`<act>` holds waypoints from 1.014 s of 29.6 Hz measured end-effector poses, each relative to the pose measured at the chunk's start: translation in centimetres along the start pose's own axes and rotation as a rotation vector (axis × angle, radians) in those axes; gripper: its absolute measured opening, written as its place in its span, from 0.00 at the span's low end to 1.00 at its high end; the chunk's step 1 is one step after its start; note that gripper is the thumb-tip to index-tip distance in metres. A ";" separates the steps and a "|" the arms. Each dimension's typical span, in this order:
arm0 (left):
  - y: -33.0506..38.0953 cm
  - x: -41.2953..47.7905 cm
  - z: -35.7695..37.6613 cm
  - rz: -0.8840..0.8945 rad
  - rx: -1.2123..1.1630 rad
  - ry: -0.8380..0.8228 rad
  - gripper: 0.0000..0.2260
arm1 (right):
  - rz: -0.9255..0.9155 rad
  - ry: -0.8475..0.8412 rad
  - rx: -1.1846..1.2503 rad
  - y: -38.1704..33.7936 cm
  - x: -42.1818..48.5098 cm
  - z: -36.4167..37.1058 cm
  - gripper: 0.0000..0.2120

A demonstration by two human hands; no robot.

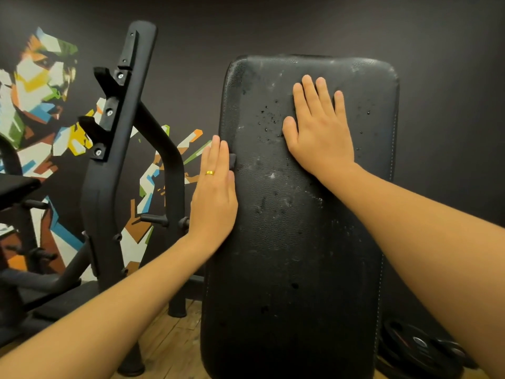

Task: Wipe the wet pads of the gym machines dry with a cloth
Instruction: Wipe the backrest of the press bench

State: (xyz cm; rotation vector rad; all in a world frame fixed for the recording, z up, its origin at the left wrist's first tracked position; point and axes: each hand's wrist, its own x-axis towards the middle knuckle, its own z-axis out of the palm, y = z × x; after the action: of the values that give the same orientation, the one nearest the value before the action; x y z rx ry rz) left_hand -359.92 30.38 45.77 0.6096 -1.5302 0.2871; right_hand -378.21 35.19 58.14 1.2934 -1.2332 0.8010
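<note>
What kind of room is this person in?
Most likely a gym's weights area: a black padded bench back speckled with droplets, a black rack with bar hooks beside it, and weight plates on the wooden floor.

The pad point(295, 242) runs off the bottom edge, so its base is unseen. The right grip point(319, 132) lies flat on the upper pad and hides the surface beneath it. The left grip point(214, 203) lies against the pad's left side, palm hidden. A small dark tab point(232, 160) by its fingers is too unclear to name. At lower right, plates point(420, 348) sit half behind the pad. The left edge cuts the mural point(35, 105).
</note>
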 end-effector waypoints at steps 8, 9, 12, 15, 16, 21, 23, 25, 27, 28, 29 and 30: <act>-0.1 -1.0 -0.3 0.036 0.097 -0.029 0.25 | 0.019 0.000 0.005 -0.4 -0.5 0.0 0.31; 0.0 -0.4 -0.2 0.038 0.114 -0.022 0.25 | 0.014 0.001 0.005 -0.4 -0.4 0.0 0.30; 0.2 -0.8 0.1 0.018 0.114 0.000 0.25 | 0.008 0.003 -0.002 -0.3 -0.4 0.2 0.31; 0.2 -2.7 0.4 -0.016 0.095 0.021 0.25 | 0.013 -0.007 0.004 -0.2 -0.4 0.2 0.31; 0.2 -3.1 0.5 -0.021 0.089 0.018 0.25 | 0.015 -0.028 0.015 -0.3 -0.5 0.1 0.31; 0.7 -2.8 -0.5 -0.049 0.112 -0.082 0.25 | 0.032 -0.159 0.090 -0.2 -0.1 -2.7 0.32; 0.5 -3.4 -1.1 0.005 0.110 -0.117 0.25 | 0.067 -0.098 0.144 -0.2 -1.7 -4.3 0.31; 0.6 -6.0 -1.8 0.030 0.137 -0.182 0.25 | 0.100 -0.118 0.206 -0.7 -6.2 -5.7 0.31; 0.5 -10.0 -2.0 0.001 0.128 -0.226 0.26 | 0.048 -0.221 0.153 -0.9 -12.0 -5.1 0.33; 0.4 -11.8 -2.0 -0.026 0.115 -0.231 0.27 | 0.011 -0.264 0.092 -0.6 -14.3 -4.3 0.33; 0.3 -12.9 -1.9 -0.048 0.097 -0.227 0.27 | -0.020 -0.278 0.032 -0.3 -15.8 -3.3 0.34; 0.2 -13.4 -1.8 -0.057 0.080 -0.213 0.27 | -0.038 -0.275 -0.014 0.1 -16.5 -2.5 0.34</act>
State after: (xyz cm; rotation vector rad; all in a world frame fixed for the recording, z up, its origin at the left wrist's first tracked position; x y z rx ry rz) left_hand -359.14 34.09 32.76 0.7657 -1.7086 0.2468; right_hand -381.47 40.84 42.76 1.4461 -1.4225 0.5997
